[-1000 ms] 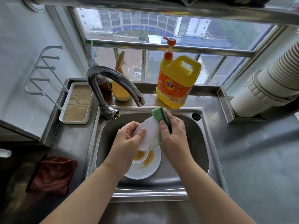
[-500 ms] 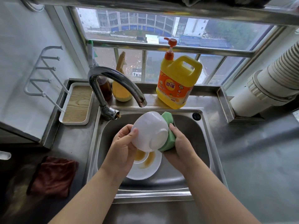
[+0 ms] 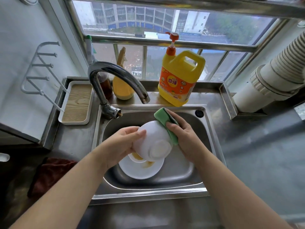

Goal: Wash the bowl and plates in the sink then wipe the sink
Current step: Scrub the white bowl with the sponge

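Above the steel sink (image 3: 200, 162) my left hand (image 3: 123, 144) grips a white bowl (image 3: 152, 141), turned so its base faces me. My right hand (image 3: 183, 134) holds a green sponge (image 3: 165, 121) pressed against the bowl's far right side. Under the bowl, on the sink floor, lies a white plate (image 3: 140, 171) smeared with yellow-brown sauce, and a smaller white dish (image 3: 137, 157) with sauce sits on it, partly hidden by the bowl.
The curved tap (image 3: 115, 80) arches over the sink's back left. A yellow detergent jug (image 3: 179, 76) with a pump stands behind the sink, with two bottles beside the tap. A wooden-bottomed tray (image 3: 77, 104) sits at left, a dark red cloth (image 3: 49, 174) on the counter.
The bowl has been turned from edge-on to base toward me. My right hand slid the sponge round from the bowl's front to its far right side.
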Available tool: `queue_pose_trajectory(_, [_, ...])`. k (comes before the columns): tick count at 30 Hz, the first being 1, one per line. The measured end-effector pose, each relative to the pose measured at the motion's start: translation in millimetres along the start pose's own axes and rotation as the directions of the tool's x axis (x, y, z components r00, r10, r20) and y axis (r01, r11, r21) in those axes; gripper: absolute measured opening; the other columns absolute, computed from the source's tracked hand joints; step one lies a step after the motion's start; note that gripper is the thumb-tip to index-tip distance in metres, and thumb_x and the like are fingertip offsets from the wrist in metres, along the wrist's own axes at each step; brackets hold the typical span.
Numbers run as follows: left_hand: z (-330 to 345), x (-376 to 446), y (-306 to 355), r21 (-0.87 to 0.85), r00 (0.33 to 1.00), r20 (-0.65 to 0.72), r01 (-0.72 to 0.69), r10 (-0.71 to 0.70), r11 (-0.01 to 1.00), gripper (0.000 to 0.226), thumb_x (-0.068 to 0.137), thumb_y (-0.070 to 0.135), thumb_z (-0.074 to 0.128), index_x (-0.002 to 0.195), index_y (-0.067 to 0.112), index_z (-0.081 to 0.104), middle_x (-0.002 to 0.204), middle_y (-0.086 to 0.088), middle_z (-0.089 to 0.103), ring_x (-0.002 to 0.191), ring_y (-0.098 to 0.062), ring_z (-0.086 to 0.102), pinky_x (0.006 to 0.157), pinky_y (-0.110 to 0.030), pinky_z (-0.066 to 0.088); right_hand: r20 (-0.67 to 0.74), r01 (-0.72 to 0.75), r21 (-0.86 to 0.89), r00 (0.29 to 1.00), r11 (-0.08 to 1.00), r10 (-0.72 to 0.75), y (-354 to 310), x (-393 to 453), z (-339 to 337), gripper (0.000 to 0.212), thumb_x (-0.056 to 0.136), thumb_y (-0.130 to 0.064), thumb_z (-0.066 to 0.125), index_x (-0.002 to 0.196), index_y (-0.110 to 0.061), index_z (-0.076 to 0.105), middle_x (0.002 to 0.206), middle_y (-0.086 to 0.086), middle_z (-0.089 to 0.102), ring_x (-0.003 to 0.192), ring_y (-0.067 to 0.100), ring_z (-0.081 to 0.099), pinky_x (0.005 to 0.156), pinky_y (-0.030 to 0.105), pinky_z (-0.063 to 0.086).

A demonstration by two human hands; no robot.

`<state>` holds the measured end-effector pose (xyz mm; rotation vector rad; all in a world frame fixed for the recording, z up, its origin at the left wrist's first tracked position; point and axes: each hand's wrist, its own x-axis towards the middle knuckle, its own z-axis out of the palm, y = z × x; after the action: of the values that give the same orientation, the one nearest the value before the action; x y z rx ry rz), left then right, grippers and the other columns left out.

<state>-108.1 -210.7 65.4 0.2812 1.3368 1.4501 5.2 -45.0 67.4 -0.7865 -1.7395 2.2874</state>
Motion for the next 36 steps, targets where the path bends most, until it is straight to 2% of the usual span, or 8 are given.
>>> queue_pose_trajectory(4, [4.0, 0.9, 5.1, -0.006, 0.999, 0.004, -0.052, 0.052, 0.999, 0.034, 0.078, 0.023, 0.063, 0.100, -0.003, 0.062, 0.083, -0.012, 0.065, 0.074, -0.020, 0.062, 0.067, -0.026, 0.053, -0.006, 0.081, -0.332, 0.996, 0.940, -0.088, -5.5, -4.9, 4.4, 0.035, 0.092, -0.031, 0.056, 0.118, -0.053, 0.052, 0.127, -0.005, 0.052, 0.118, 0.012, 0.051, 0.101, 0.032, 0.045])
queue_pose_trajectory(10, [30.5, 0.2, -14.1, 0.004, 0.970, -0.199, -0.138, 0.136, 0.990, 0.013, 0.091, 0.010, 0.060, 0.096, -0.001, 0.061, 0.079, -0.013, 0.065, 0.067, -0.018, 0.063, 0.058, -0.024, 0.052, -0.095, 0.064, -0.802, 0.968, 0.594, -0.233, 13.3, -25.4, 35.2, 0.046, 0.097, -0.046, 0.038, 0.142, -0.050, 0.028, 0.142, -0.007, 0.017, 0.131, 0.013, 0.014, 0.114, 0.038, 0.016])
queue_pose_trajectory(15, [36.0, -6.6, -21.8, 0.048, 0.946, -0.235, -0.218, 0.223, 0.975, 0.013, 0.090, 0.014, 0.063, 0.091, 0.002, 0.060, 0.074, -0.008, 0.064, 0.068, -0.020, 0.060, 0.060, -0.026, 0.050, -0.189, 0.042, -0.653, 0.958, 0.757, -0.216, 17.1, -9.6, 25.9, 0.043, 0.097, -0.042, 0.042, 0.140, -0.043, 0.037, 0.129, -0.003, 0.034, 0.124, 0.013, 0.028, 0.110, 0.032, 0.022])
queue_pose_trajectory(20, [32.2, -8.6, -21.3, -0.058, 0.951, -0.193, -0.258, 0.243, 0.964, 0.025, 0.079, 0.023, 0.063, 0.093, 0.003, 0.061, 0.082, -0.012, 0.062, 0.078, -0.023, 0.057, 0.071, -0.031, 0.047, -0.241, -0.197, -0.217, 0.960, 0.956, 0.143, 9.5, 7.9, 6.4, 0.040, 0.099, -0.037, 0.042, 0.138, -0.027, 0.045, 0.130, 0.004, 0.054, 0.116, 0.020, 0.053, 0.107, 0.044, 0.040])
queue_pose_trajectory(24, [28.1, -6.0, -20.1, -0.054, 0.951, -0.188, -0.261, 0.247, 0.964, 0.026, 0.080, 0.022, 0.063, 0.095, 0.000, 0.060, 0.083, -0.014, 0.063, 0.077, -0.024, 0.058, 0.070, -0.032, 0.048, -0.262, -0.072, -0.482, 0.963, 0.873, -0.066, 3.3, -5.0, 13.5, 0.040, 0.100, -0.032, 0.042, 0.140, -0.032, 0.042, 0.125, -0.002, 0.038, 0.118, 0.015, 0.043, 0.103, 0.030, 0.035])
queue_pose_trajectory(29, [32.7, -0.5, -18.6, 0.030, 0.949, -0.205, -0.238, 0.239, 0.971, 0.007, 0.091, 0.008, 0.057, 0.091, 0.002, 0.060, 0.072, -0.006, 0.065, 0.064, -0.016, 0.061, 0.058, -0.023, 0.051, -0.093, 0.102, -0.758, 0.961, 0.644, -0.261, 8.8, -19.1, 31.9, 0.045, 0.097, -0.036, 0.045, 0.141, -0.041, 0.037, 0.139, -0.002, 0.024, 0.130, 0.015, 0.022, 0.112, 0.033, 0.024])
queue_pose_trajectory(33, [32.1, -0.3, -20.0, 0.025, 0.943, -0.226, -0.245, 0.244, 0.969, 0.007, 0.092, 0.009, 0.059, 0.089, 0.002, 0.060, 0.072, -0.007, 0.064, 0.065, -0.017, 0.059, 0.059, -0.023, 0.050, -0.195, 0.035, -0.606, 0.962, 0.795, -0.191, 12.6, -0.8, 24.5, 0.041, 0.098, -0.034, 0.045, 0.139, -0.039, 0.041, 0.126, -0.001, 0.035, 0.125, 0.017, 0.035, 0.111, 0.036, 0.030])
queue_pose_trajectory(36, [27.9, -0.7, -20.1, -0.019, 0.946, -0.197, -0.264, 0.255, 0.964, 0.018, 0.082, 0.019, 0.063, 0.089, 0.003, 0.060, 0.075, -0.007, 0.062, 0.070, -0.018, 0.058, 0.063, -0.025, 0.048, -0.278, -0.142, -0.352, 0.960, 0.925, 0.042, 14.0, 16.1, 14.5, 0.045, 0.095, -0.041, 0.045, 0.138, -0.031, 0.045, 0.130, 0.002, 0.045, 0.121, 0.020, 0.047, 0.109, 0.044, 0.036])
